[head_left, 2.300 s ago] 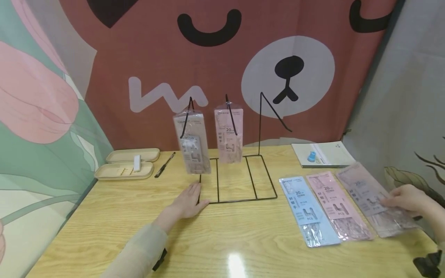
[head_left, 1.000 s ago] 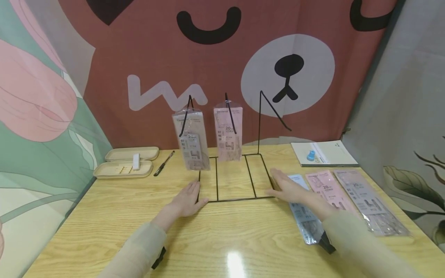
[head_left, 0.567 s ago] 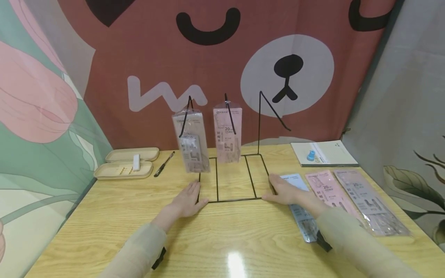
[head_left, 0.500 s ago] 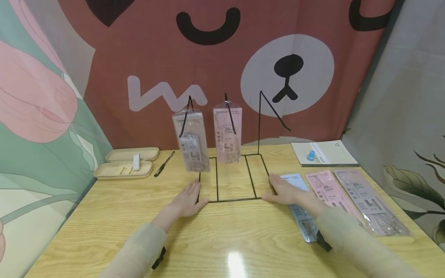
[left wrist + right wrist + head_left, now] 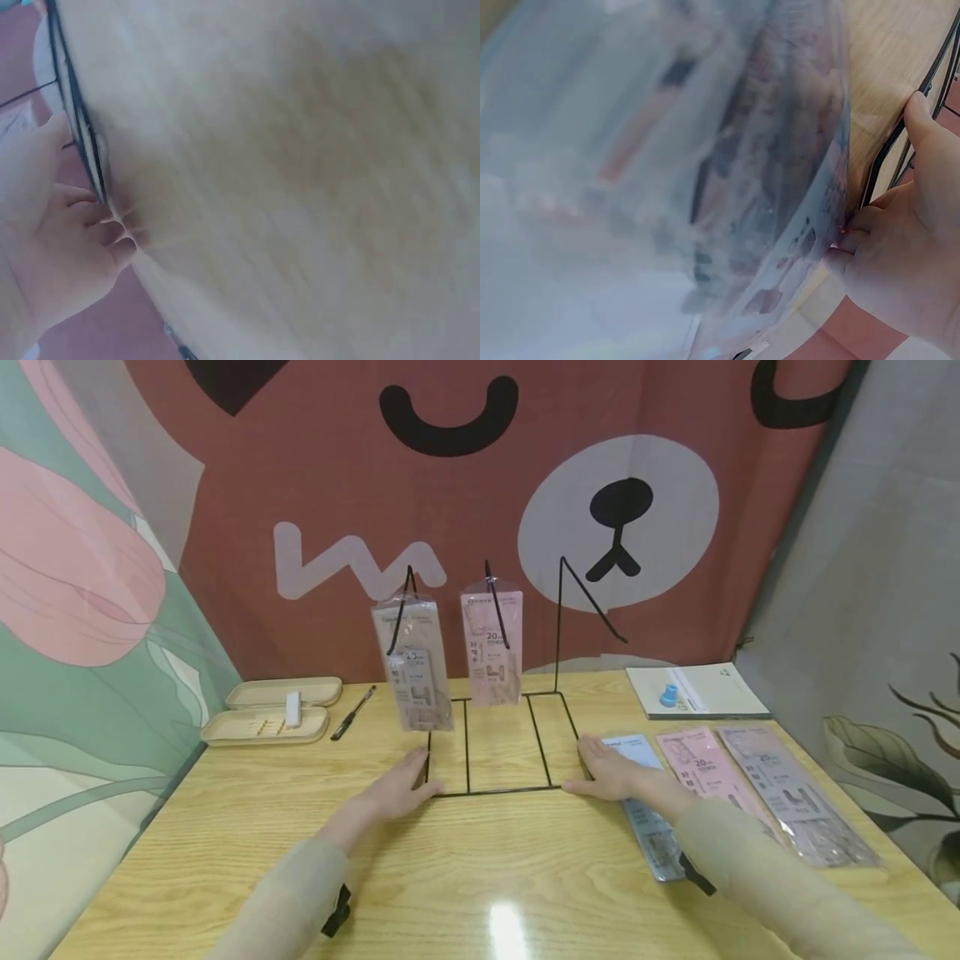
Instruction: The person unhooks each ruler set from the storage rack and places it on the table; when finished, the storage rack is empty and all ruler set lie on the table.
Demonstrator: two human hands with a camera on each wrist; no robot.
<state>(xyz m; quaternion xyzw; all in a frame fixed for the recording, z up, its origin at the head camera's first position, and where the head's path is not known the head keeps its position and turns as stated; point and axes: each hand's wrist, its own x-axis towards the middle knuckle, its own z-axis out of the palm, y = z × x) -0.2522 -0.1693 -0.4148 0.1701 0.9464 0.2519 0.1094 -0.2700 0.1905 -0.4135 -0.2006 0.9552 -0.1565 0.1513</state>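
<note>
A black wire rack (image 5: 497,790) stands mid-table with three upright hooks. A beige-grey packet (image 5: 413,670) hangs on the left hook and a pink packet (image 5: 492,647) on the middle one. The right hook (image 5: 592,602) is bare. My left hand (image 5: 401,783) lies flat with its fingertips at the base's front left corner; the left wrist view shows the fingers (image 5: 105,225) against the wire (image 5: 79,135). My right hand (image 5: 606,772) lies flat at the front right corner, on the blue packet (image 5: 647,814). Beside it lie a pink packet (image 5: 705,768) and a mauve packet (image 5: 795,793).
A notebook (image 5: 712,692) with a small blue cap (image 5: 667,696) sits at the back right. Two beige trays (image 5: 262,727) and a black pen (image 5: 352,714) lie at the back left. Fabric backdrops close in the table (image 5: 480,877) on three sides.
My right hand has left the mauve packet at the far right and come left to the rack's front right corner. The left hand has stayed at the left corner.
</note>
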